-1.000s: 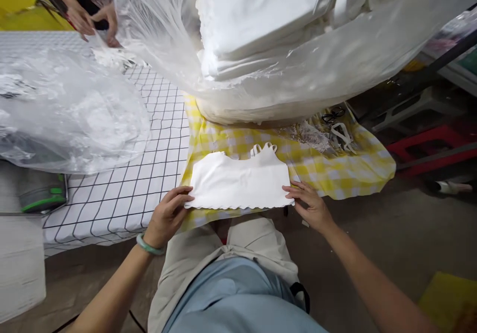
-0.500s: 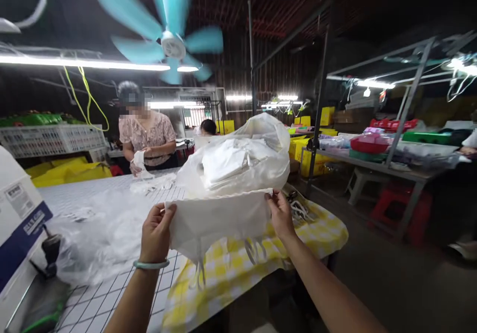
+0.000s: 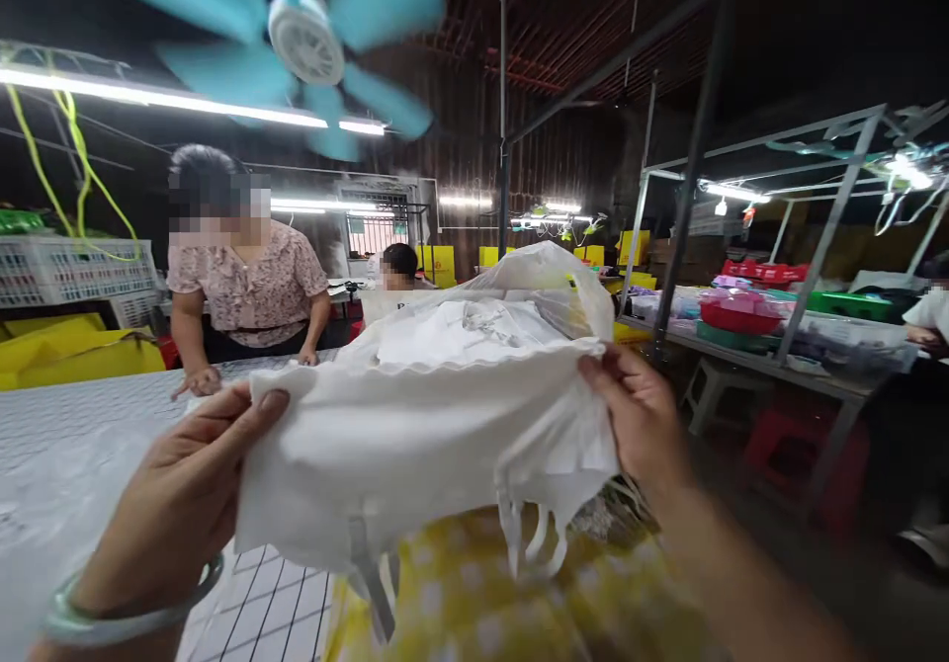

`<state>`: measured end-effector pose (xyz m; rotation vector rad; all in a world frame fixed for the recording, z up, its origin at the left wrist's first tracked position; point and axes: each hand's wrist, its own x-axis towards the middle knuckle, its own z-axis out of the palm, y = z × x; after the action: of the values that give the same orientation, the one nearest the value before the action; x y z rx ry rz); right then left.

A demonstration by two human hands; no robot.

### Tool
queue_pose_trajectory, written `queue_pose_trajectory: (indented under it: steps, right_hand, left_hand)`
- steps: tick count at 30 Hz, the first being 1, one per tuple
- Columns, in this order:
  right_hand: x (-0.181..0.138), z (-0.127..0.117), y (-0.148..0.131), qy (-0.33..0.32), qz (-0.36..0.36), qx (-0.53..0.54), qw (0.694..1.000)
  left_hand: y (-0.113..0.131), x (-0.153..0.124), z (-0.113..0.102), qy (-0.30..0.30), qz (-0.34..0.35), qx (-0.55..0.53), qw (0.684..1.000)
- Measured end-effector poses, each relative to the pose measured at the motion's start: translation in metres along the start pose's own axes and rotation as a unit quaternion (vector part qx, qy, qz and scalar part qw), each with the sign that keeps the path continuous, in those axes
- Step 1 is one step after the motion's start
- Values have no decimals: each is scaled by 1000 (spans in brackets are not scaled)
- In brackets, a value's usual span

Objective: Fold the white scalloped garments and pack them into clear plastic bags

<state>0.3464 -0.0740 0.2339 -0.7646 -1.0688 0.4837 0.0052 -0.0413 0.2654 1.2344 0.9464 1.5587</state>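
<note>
I hold a small white garment (image 3: 415, 455) with a scalloped edge up in front of me, its straps hanging down below it. My left hand (image 3: 178, 504), with a pale green bangle on the wrist, pinches its left edge. My right hand (image 3: 638, 415) grips its right edge. Both hands are closed on the fabric. Behind the garment sits a big clear plastic bag (image 3: 541, 287) stuffed with white garments.
A yellow checked cloth (image 3: 474, 603) and a black-grid white cloth (image 3: 274, 613) cover the table below. A person in a floral top (image 3: 244, 287) leans on the far side. A teal ceiling fan (image 3: 303, 40) spins overhead. Metal-frame tables (image 3: 816, 336) and red stools stand to the right.
The garment lay flat on the yellow cloth a second ago. Both hands have lifted it upside down and brought it much closer to my face, while my view swung up.
</note>
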Motion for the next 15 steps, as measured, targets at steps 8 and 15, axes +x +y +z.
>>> queue_pose_trajectory:
  steps: [8, 15]
  right_hand:
    - [98, 39, -29, 11, 5, -50, 999]
    - [196, 33, -76, -1, 73, -135, 988]
  left_hand:
    - [31, 141, 40, -52, -52, -3, 997]
    - [25, 101, 81, -56, -235, -76, 967]
